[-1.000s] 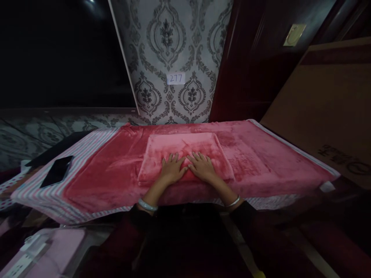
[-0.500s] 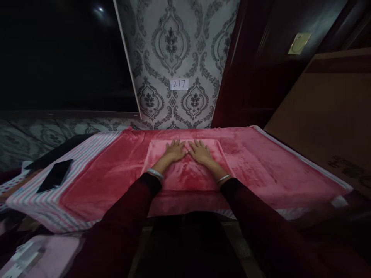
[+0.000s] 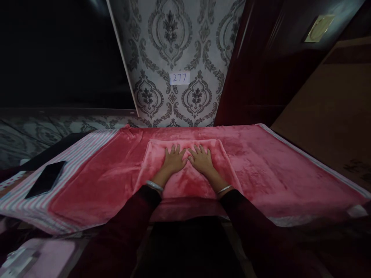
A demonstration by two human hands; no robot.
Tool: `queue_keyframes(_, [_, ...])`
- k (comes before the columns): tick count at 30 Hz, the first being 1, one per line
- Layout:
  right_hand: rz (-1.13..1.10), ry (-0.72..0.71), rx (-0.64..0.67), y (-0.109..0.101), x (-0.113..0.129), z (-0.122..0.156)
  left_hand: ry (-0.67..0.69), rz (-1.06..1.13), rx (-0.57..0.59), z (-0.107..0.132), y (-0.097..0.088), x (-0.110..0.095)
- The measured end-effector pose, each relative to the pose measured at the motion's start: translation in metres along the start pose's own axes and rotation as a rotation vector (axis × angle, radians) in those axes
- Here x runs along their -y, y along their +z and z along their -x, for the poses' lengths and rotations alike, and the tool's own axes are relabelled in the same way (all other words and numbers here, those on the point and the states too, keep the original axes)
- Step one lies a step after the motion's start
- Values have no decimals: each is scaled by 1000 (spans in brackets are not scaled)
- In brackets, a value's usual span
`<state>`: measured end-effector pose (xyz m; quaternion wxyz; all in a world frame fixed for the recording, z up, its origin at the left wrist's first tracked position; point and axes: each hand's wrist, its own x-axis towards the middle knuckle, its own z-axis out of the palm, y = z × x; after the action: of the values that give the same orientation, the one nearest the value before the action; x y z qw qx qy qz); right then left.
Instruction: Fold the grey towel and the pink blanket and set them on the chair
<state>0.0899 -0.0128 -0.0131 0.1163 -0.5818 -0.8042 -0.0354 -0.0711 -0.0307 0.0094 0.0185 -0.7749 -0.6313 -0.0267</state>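
A pink, plush rectangle of cloth (image 3: 188, 183), perhaps a folded piece, lies on the larger pink plush blanket (image 3: 257, 166) spread over the table. My left hand (image 3: 174, 160) rests flat on the rectangle's upper half, fingers spread. Beside it my right hand (image 3: 202, 159) also presses flat with fingers apart, the two thumbs almost meeting. Each wrist wears a silver bangle. Neither hand grips anything. The rectangle's near corners are partly hidden by my forearms.
A striped cloth (image 3: 84, 148) shows at the table's left, with a dark phone (image 3: 48, 179) on it. A large cardboard box (image 3: 327, 112) stands at the right. Behind are a dark screen (image 3: 58, 58) and a wall label (image 3: 179, 78) reading 277.
Both hands have slid slightly toward me over the plush cloth, still flat. The view has shifted a little closer and downward.
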Motion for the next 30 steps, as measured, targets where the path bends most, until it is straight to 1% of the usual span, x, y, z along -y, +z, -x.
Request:
queue_keyframes(5, [5, 17, -6, 0, 2, 3, -6, 30, -16, 2, 3, 1])
queue_keyframes(10, [-3, 28, 43, -6, 4, 4, -19, 64, -5, 2, 3, 1])
queue_keyframes(13, [-37, 26, 140, -15, 0, -2, -12, 118, 63, -1, -3, 5])
queue_keyframes(15, [-73, 28, 185, -23, -5, -8, 3, 164, 114, -4, -12, 12])
queue_keyframes(16, [-88, 33, 176, -27, -9, -12, 2, 177, 118, -7, -17, 17])
queue_keyframes(18, [-94, 53, 107, -36, -18, -20, -40, 176, 83, -13, -26, 30])
queue_keyframes(21, [-52, 104, 20, -44, -32, -31, -213, 140, 40, -21, -35, 51])
queue_keyframes(23, [-21, 153, 17, -43, -41, -34, -321, 119, 45, -24, -34, 61])
queue_keyframes(25, [-5, 200, 27, -35, -49, -35, -379, 109, 27, -24, -28, 67])
queue_keyframes(28, [-27, 228, 22, -18, -55, -30, -382, 93, -61, -20, -14, 68])
queue_keyframes(30, [-55, 229, 2, -8, -58, -27, -368, 82, -99, -19, -7, 68])
